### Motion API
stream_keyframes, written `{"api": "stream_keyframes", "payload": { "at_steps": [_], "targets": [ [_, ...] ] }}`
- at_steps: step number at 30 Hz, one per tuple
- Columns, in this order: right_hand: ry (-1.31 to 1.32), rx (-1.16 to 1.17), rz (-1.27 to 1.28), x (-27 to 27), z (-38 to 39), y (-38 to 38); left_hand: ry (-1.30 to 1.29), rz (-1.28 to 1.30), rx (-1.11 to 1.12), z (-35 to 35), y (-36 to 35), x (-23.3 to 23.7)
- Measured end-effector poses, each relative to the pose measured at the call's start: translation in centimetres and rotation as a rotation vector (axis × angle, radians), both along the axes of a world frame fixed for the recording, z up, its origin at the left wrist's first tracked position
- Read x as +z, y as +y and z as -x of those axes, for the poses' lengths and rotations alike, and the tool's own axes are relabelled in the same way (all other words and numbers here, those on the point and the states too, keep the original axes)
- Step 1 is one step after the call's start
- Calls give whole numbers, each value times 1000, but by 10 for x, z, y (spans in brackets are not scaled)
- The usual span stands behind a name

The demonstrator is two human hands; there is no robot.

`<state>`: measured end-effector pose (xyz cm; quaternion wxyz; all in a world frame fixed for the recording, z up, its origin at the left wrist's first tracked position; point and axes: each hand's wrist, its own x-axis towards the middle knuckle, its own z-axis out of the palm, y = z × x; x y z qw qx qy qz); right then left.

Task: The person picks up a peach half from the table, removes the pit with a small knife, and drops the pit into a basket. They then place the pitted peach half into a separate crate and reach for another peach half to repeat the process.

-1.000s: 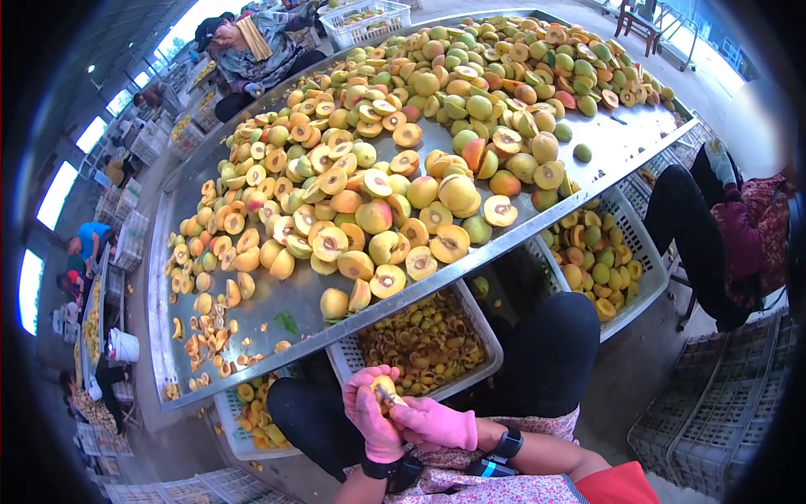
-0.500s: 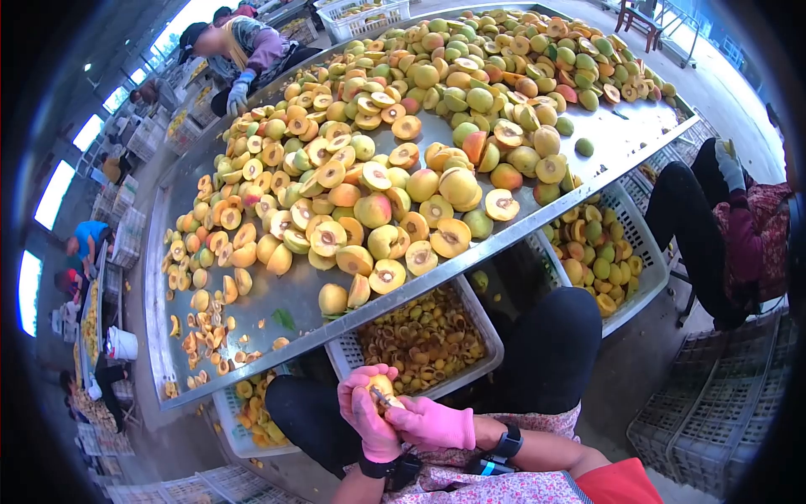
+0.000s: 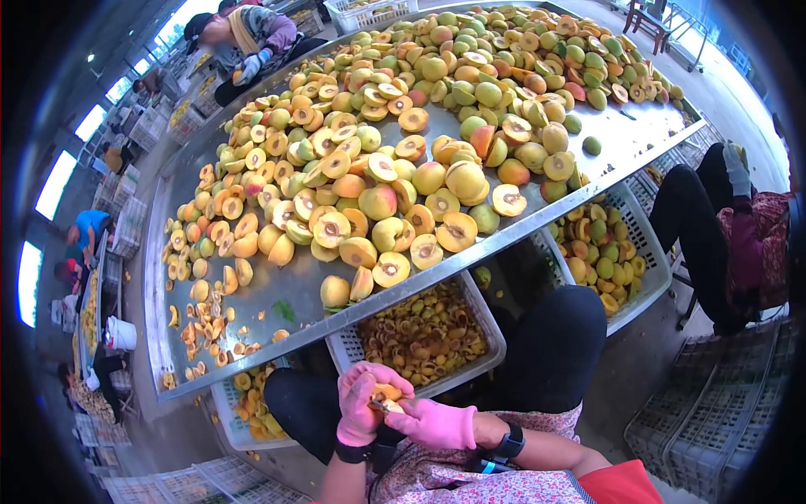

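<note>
My left hand (image 3: 363, 409), in a pink glove, is closed around a yellow peach half (image 3: 385, 391) just above my lap. My right hand (image 3: 437, 422), also gloved in pink, meets it from the right. Its fingers are closed on a small metal tool (image 3: 389, 406), mostly hidden, pressed against the cut flesh. Beyond my hands, a crate (image 3: 497, 340) holds scooped-out brownish-yellow pieces. Above it slopes a metal table (image 3: 277, 317) heaped with halved peaches (image 3: 331, 228), many with stones showing.
The table's raised metal rim (image 3: 504, 247) runs between me and the fruit. White crates of peach halves stand under it at left (image 3: 239, 428) and right (image 3: 651, 252). A co-worker (image 3: 252, 42) sits across the table, another person (image 3: 747, 227) at right. Stacked crates (image 3: 714, 403) stand lower right.
The peach in my left hand now shows more open orange flesh, and the tool has shifted in it. The co-worker across the table has raised their gloved hands together.
</note>
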<state>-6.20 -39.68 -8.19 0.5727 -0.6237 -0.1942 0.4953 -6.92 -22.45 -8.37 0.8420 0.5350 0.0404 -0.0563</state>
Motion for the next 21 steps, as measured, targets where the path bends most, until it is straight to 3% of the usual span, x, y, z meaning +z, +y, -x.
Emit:
{"api": "stream_keyframes", "payload": {
  "at_steps": [4, 7, 11, 13, 15, 19, 21],
  "targets": [
    [321, -37, -146, 5, 14, 4, -82, 114, -274, -7, 13, -4],
    [396, -113, -188, 3, 18, 9, -51, 412, -17, -13, -9, 3],
    [470, -401, -479, 3, 18, -4, 290, 326, 490, -24, -9, -8],
    [377, -603, -428, 4, 10, -3, 298, 368, 475, -26, -6, -3],
    [564, -716, -237, 0, 1, -2, 321, 391, 456, -19, -1, 3],
    [708, -670, -177, -18, 0, -4, 340, 448, 504, 14, 39, 28],
    [636, -655, -209, -19, -4, -7, 181, 552, 589, 45, 84, 33]
  ]
}}
